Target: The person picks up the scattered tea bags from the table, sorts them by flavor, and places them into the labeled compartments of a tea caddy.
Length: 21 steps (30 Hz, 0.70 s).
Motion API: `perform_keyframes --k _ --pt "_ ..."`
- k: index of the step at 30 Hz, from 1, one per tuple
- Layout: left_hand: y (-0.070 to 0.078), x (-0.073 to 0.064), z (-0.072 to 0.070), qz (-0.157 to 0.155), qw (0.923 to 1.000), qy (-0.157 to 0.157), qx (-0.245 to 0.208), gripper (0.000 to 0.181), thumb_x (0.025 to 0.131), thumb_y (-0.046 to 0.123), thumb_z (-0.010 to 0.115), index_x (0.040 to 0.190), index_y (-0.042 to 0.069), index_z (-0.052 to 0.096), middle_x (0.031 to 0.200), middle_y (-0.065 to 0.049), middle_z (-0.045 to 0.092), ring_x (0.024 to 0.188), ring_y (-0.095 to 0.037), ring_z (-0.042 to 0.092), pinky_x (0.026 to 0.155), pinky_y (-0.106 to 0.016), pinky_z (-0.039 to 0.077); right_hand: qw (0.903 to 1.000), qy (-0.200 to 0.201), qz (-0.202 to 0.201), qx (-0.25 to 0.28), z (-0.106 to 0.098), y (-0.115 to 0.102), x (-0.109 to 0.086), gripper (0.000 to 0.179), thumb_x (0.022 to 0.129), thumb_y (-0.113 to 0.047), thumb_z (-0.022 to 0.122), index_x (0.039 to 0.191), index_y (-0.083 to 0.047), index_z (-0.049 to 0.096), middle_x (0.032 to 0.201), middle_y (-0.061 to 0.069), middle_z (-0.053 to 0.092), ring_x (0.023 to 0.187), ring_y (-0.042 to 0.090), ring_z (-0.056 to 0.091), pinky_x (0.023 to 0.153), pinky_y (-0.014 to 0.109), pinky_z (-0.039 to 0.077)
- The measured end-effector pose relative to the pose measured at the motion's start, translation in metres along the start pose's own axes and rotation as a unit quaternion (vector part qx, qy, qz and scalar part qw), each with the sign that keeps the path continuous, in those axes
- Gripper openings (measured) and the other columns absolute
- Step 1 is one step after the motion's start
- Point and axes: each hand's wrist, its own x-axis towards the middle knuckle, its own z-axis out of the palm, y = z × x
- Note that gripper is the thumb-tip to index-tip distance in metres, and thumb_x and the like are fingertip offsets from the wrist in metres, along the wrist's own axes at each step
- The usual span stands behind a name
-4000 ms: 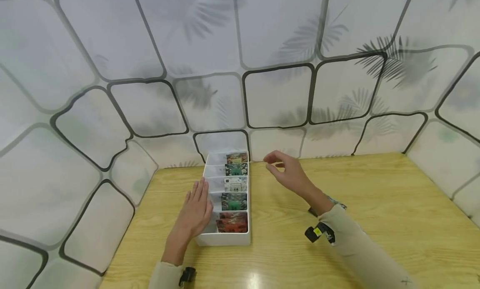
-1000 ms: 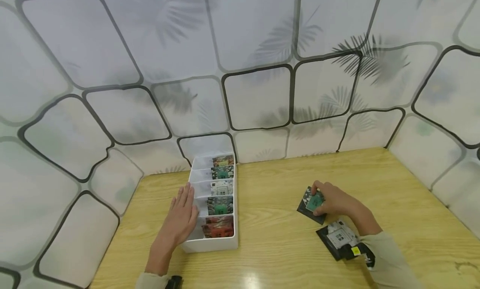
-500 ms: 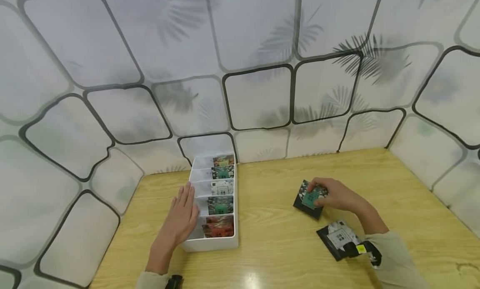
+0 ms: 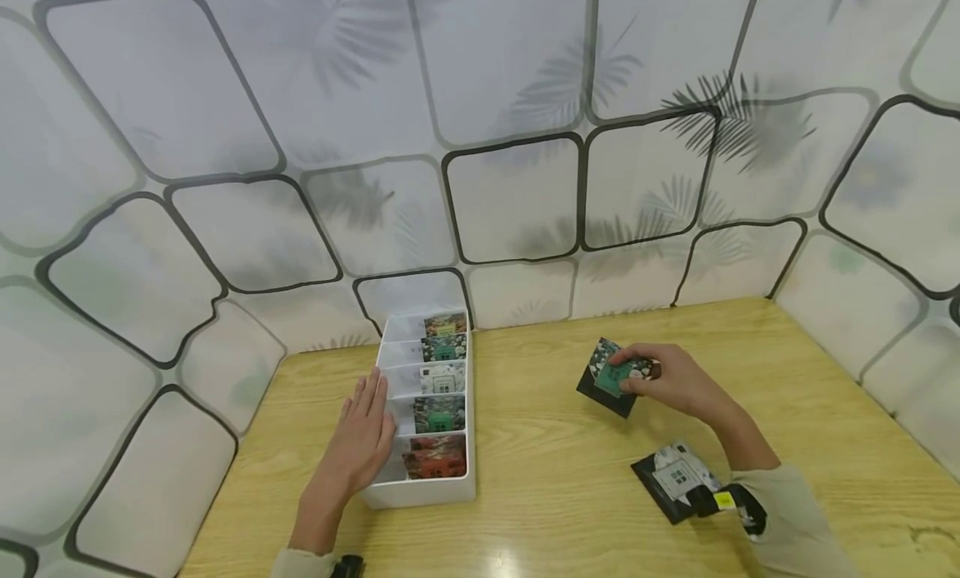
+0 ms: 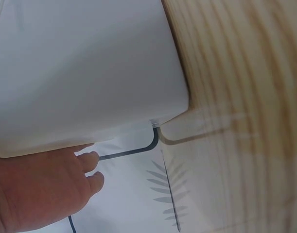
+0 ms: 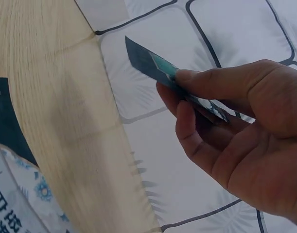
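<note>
My right hand (image 4: 671,382) pinches a flat square sachet (image 4: 609,382), black with a floral print and a green label. The right wrist view shows the sachet (image 6: 143,63) almost edge-on, held between thumb and fingers above the wooden table. With straight fingers, my left hand (image 4: 356,432) lies against the left side of a white divided box (image 4: 420,495). Sachets stand in its compartments: red ones (image 4: 435,460) at the front, then green (image 4: 438,414), white (image 4: 442,380), a second green (image 4: 444,348) and an orange-toned one (image 4: 446,325) at the back.
A white-labelled black sachet (image 4: 678,478) lies on the wooden table (image 4: 540,478) below my right wrist, partly covered by the wrist strap. A patterned wall covering (image 4: 517,199) rises behind the table and along both sides.
Four seconds ago my right hand was beside the box, holding nothing. Over the last second it has raised the green-labelled sachet and moved it slightly left. My left hand has stayed against the box.
</note>
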Motion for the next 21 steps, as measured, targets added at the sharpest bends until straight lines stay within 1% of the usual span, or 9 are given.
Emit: perform_keyframes --k 2,5,9,11,13,16,21 --pt "0.0 0.0 0.0 -0.001 1.0 0.0 -0.001 0.056 0.109 0.015 0.036 0.158 -0.01 0.025 0.167 -0.025 0.018 0.153 -0.047 0.016 0.118 -0.066 0.02 0.9999 0.01 -0.003 -0.005 0.001 -0.002 0.0 0.032 0.095 -0.012 0.074 0.126 -0.009 0.07 0.13 0.017 0.065 0.1 0.025 0.066 0.069 0.031 0.056" --pt "-0.001 0.0 0.0 0.0 1.0 0.001 0.0 0.056 0.109 0.015 0.036 0.158 -0.01 0.025 0.167 -0.025 0.018 0.153 -0.047 0.016 0.118 -0.066 0.02 0.9998 0.019 -0.01 -0.004 0.001 -0.005 0.001 0.035 0.096 -0.013 0.073 0.131 -0.008 0.068 0.135 0.016 0.064 0.107 0.024 0.065 0.073 0.03 0.056" --pt "-0.001 0.0 0.001 0.003 1.0 0.006 0.002 0.055 0.109 0.015 0.036 0.157 -0.01 0.027 0.167 -0.025 0.02 0.152 -0.047 0.017 0.118 -0.066 0.021 0.9993 0.026 -0.023 0.017 0.001 -0.009 0.002 0.037 0.098 -0.011 0.07 0.135 -0.006 0.065 0.139 0.018 0.061 0.109 0.02 0.065 0.077 0.029 0.056" --pt "-0.001 0.0 0.0 0.003 1.0 0.006 0.001 0.056 0.109 0.015 0.036 0.157 -0.011 0.027 0.167 -0.026 0.02 0.152 -0.047 0.017 0.118 -0.066 0.022 0.9986 0.03 -0.028 0.034 0.002 -0.012 0.002 0.038 0.099 -0.01 0.069 0.136 -0.006 0.065 0.14 0.019 0.059 0.107 0.017 0.065 0.077 0.029 0.056" --pt "-0.001 0.0 0.0 0.002 1.0 0.004 0.0 0.056 0.109 0.015 0.036 0.157 -0.011 0.026 0.167 -0.026 0.019 0.152 -0.047 0.017 0.118 -0.066 0.021 0.9975 0.037 -0.031 0.052 0.002 -0.015 0.002 0.038 0.099 -0.01 0.069 0.136 -0.006 0.065 0.141 0.02 0.059 0.102 0.015 0.067 0.075 0.03 0.057" --pt "-0.001 0.0 0.0 -0.001 1.0 0.001 -0.002 0.056 0.109 0.015 0.036 0.158 -0.011 0.025 0.167 -0.026 0.019 0.153 -0.047 0.016 0.118 -0.066 0.021 0.9953 0.045 -0.034 0.079 0.004 -0.016 0.003 0.037 0.099 -0.01 0.068 0.135 -0.005 0.065 0.141 0.021 0.057 0.096 0.014 0.069 0.076 0.032 0.059" --pt "0.0 0.0 0.0 -0.001 1.0 0.001 -0.003 0.056 0.109 0.016 0.035 0.158 -0.01 0.025 0.167 -0.025 0.019 0.152 -0.047 0.016 0.118 -0.066 0.02 0.992 0.071 -0.045 0.094 0.007 -0.013 0.003 0.034 0.101 -0.011 0.066 0.134 -0.005 0.066 0.14 0.019 0.058 0.1 0.011 0.067 0.077 0.028 0.058"
